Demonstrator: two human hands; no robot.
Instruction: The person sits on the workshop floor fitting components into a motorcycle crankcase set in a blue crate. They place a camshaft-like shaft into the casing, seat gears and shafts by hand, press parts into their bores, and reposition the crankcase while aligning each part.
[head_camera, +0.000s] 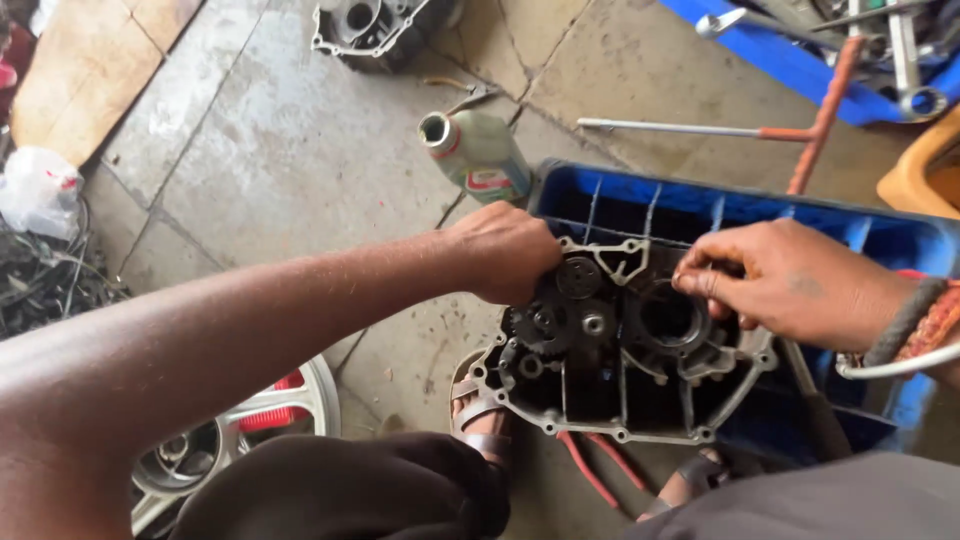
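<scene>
From the head view, the left hand (505, 250) curls its fingers over the dark toothed gears (548, 318) inside a grey cast-metal engine case half (640, 432), which rests on a blue plastic crate (900, 245) over the concrete floor (290, 150). The right hand (790, 280) pinches its fingers on the rim of the case's round bearing opening (668, 318). A grey-green oil bottle (478, 152) lies just beyond.

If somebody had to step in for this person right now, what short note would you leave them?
Left hand: fingers on the gear cluster inside the engine case half.
Right hand: fingertips at the round bearing opening.
The case rests on the edge of a blue crate.
An open oil bottle lies on the floor behind.
Done: gears sit in the case.
Left: cannot tell.
</scene>
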